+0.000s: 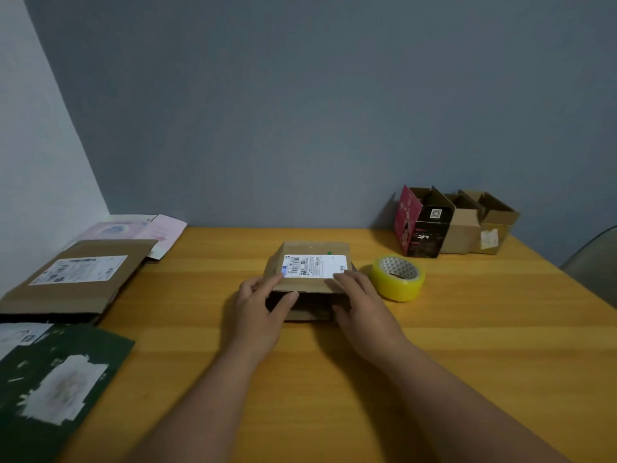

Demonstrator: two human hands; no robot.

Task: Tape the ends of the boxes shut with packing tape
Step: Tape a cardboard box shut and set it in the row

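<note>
A small brown cardboard box (312,250) with a white shipping label on top sits in the middle of the wooden table (467,345). Its near end is open and dark inside. My left hand (262,310) holds the box's near left corner, fingers on the top flap and thumb at the opening. My right hand (362,307) holds the near right corner the same way, fingers on the label's edge. A roll of yellow packing tape (398,278) lies flat just right of the box, a little apart from my right hand.
Open boxes stand at the back right: a red and black one (419,225) and two brown ones (477,225). On the left lie a flattened brown box (76,275), a pink-white one (140,228) and a dark green one (50,385). A chair back (594,259) shows at the right edge.
</note>
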